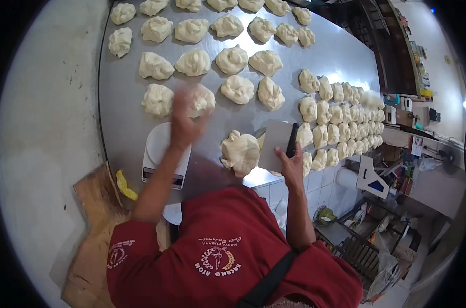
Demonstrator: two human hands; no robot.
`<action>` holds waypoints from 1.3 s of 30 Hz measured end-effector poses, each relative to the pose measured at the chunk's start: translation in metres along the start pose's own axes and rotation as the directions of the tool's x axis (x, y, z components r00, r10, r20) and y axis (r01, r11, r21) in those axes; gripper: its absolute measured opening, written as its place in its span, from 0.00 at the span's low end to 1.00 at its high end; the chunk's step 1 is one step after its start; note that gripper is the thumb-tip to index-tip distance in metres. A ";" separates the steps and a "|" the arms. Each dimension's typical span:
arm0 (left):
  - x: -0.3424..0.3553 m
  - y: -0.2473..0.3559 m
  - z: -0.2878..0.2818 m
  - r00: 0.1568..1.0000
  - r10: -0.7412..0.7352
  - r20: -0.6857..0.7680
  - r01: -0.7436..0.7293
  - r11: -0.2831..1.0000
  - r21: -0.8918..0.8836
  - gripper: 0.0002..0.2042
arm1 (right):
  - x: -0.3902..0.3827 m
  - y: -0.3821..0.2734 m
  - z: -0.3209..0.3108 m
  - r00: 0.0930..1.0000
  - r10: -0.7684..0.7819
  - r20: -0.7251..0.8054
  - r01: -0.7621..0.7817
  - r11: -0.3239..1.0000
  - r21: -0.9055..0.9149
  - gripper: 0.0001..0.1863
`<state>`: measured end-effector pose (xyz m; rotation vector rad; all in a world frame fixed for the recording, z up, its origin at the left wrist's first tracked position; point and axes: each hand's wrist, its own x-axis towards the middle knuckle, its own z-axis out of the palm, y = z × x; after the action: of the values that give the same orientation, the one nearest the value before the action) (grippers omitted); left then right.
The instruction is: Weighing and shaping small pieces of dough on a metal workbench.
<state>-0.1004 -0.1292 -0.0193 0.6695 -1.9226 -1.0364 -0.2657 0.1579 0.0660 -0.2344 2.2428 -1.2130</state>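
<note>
My left hand is smeared by motion. It is above the table, beside a dough piece that it partly covers; I cannot make out whether its fingers hold anything. Below that hand and forearm stands a white kitchen scale, partly hidden by them. In my right hand is a dough scraper with a wide metal blade and a black handle, held upright. A larger lump of dough lies just left of the blade, and more dough is partly hidden behind it.
Rows of dough pieces cover the far part of the steel table. Several tight rows of smaller ones lie to the right. A wall borders the left side, with a yellow item near the scale.
</note>
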 end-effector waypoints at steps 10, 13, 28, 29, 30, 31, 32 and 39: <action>-0.116 0.054 0.094 0.657 -0.082 0.750 -0.265 0.905 0.331 0.63 | -0.011 0.051 -0.035 0.986 -0.134 0.101 0.139 0.989 -0.046 0.23; -0.120 0.052 0.100 0.638 -0.112 0.762 -0.243 0.910 0.337 0.63 | -0.011 0.063 -0.032 0.977 -0.170 0.128 0.181 0.980 -0.078 0.22; -0.170 0.086 0.074 0.917 -0.063 0.394 -0.166 0.837 0.521 0.47 | -0.014 0.056 0.018 0.918 -0.217 0.332 0.357 0.816 -0.454 0.18; -0.171 0.084 0.073 0.919 -0.068 0.389 -0.148 0.855 0.497 0.46 | -0.015 0.060 0.022 0.903 -0.261 0.342 0.403 0.789 -0.463 0.18; -0.173 0.081 0.072 0.920 -0.072 0.386 -0.129 0.872 0.472 0.44 | -0.017 0.064 0.026 0.885 -0.303 0.353 0.448 0.760 -0.471 0.18; -0.175 0.079 0.070 0.921 -0.076 0.382 -0.111 0.888 0.446 0.42 | -0.018 0.067 0.031 0.866 -0.344 0.364 0.490 0.729 -0.478 0.18; -0.176 0.077 0.069 0.925 -0.086 0.371 -0.098 0.887 0.450 0.42 | -0.016 0.072 0.036 0.860 -0.343 0.377 0.498 0.722 -0.480 0.18; -0.184 0.071 0.054 0.842 -0.376 0.388 0.243 0.905 0.350 0.35 | -0.019 0.082 0.066 0.849 -0.364 0.382 0.525 0.651 -0.548 0.19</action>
<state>-0.0568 0.0679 -0.0525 1.0073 -2.4584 -1.2006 -0.2037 0.1663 -0.0210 -1.2108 2.3630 -0.5162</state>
